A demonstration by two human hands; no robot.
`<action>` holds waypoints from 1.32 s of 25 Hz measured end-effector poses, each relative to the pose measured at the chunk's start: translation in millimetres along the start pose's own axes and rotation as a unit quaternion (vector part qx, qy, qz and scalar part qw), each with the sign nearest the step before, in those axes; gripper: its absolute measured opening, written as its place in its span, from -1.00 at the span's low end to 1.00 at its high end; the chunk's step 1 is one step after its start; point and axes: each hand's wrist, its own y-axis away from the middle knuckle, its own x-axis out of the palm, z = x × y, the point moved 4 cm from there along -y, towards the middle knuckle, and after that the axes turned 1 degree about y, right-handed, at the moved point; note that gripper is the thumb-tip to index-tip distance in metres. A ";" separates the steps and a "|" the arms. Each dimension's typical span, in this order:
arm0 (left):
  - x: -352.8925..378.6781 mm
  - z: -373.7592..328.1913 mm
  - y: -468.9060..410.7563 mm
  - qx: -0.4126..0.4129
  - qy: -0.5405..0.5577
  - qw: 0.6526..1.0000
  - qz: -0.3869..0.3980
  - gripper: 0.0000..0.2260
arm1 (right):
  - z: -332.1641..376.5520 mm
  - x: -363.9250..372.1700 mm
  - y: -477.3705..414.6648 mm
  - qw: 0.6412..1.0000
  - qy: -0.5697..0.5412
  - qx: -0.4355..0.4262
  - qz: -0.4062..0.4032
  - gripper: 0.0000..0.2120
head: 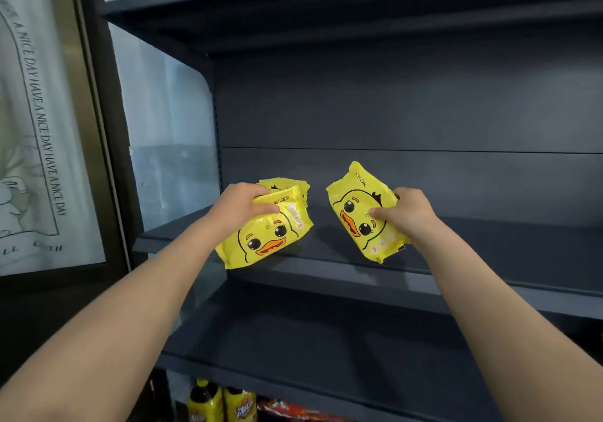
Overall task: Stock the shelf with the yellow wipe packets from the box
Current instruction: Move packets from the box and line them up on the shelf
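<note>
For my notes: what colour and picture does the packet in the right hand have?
The packet is yellow with a cartoon duck face, orange beak; head view.

Even indoor light fell on the dark shelf [424, 278] (soft shadows beneath); wide-angle distortion bent the edges.

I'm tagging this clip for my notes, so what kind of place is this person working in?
Likely a small shop or convenience store: dark metal display shelving, bottled drinks on a shelf below, and identical yellow wipe packets going onto the shelf.
</note>
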 end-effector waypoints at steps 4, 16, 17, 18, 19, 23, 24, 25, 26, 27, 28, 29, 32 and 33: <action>2.2 48.7 -65.4 0.047 -0.006 0.999 0.025 -0.80 | 17.2 39.6 -43.1 0.999 0.015 0.011 -0.038 -0.77; 72.6 144.5 -230.2 0.208 -0.133 0.958 0.148 -0.67 | 35.5 132.1 -154.6 0.985 0.113 0.068 -0.108 -0.78; 83.1 150.6 -237.7 0.216 -0.134 0.955 0.155 -0.66 | 32.2 135.6 -160.1 0.983 0.127 0.072 -0.112 -0.78; 92.7 156.1 -243.9 0.223 -0.129 0.954 0.156 -0.67 | 28.0 138.7 -164.6 0.981 0.135 0.078 -0.115 -0.78; 100.2 159.8 -248.8 0.234 -0.120 0.953 0.150 -0.67 | 24.3 140.6 -168.3 0.980 0.138 0.082 -0.117 -0.78; 116.3 160.7 -260.8 0.303 -0.123 0.937 0.122 -0.68 | 15.3 146.3 -177.6 0.979 0.147 0.085 -0.112 -0.77; 118.4 161.1 -262.3 0.313 -0.127 0.934 0.114 -0.67 | 13.9 148.3 -179.2 0.979 0.147 0.085 -0.113 -0.76; 118.7 161.1 -262.7 0.318 -0.130 0.933 0.105 -0.66 | 13.9 149.8 -180.1 0.979 0.147 0.084 -0.116 -0.74; 118.3 161.4 -262.6 0.317 -0.131 0.934 0.100 -0.64 | 14.0 150.7 -180.6 0.978 0.147 0.084 -0.120 -0.73; 117.3 161.2 -262.0 0.316 -0.132 0.934 0.097 -0.62 | 15.4 150.4 -180.5 0.978 0.147 0.083 -0.125 -0.72; 115.5 160.8 -260.5 0.313 -0.134 0.935 0.096 -0.59 | 17.0 149.3 -179.9 0.977 0.147 0.079 -0.131 -0.72; 112.1 160.9 -258.4 0.309 -0.132 0.937 0.093 -0.57 | 20.3 148.0 -178.8 0.977 0.148 0.071 -0.135 -0.74; 92.0 168.6 -252.8 0.279 -0.109 0.952 0.056 -0.57 | 36.7 145.2 -175.5 0.984 0.125 0.032 -0.126 -0.78; 82.8 175.6 -249.9 0.265 -0.107 0.958 0.038 -0.61 | 44.6 147.1 -175.1 0.987 0.117 0.015 -0.107 -0.78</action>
